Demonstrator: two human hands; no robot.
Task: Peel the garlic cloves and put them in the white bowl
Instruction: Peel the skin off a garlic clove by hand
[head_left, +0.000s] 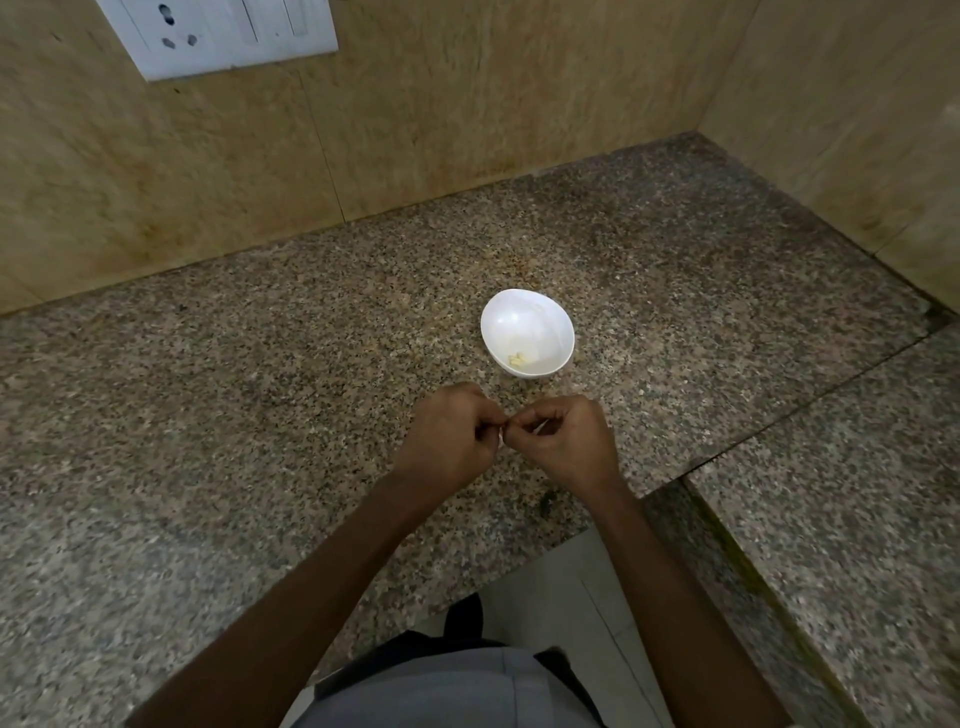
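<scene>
A white bowl (527, 327) stands on the speckled granite counter (260, 405), with a few pale peeled garlic pieces (517, 358) lying at its near inner side. Just in front of the bowl, my left hand (447, 441) and my right hand (563, 441) meet fingertip to fingertip above the counter. Between them they pinch a small garlic clove (502, 435), of which only a sliver of white shows. The fingers of both hands are curled in around it.
Beige tiled walls close the counter at the back and right. A white switch and socket plate (218, 36) hangs on the back wall at upper left. A second, higher granite slab (852, 519) adjoins on the right. The floor (561, 597) shows below the counter edge.
</scene>
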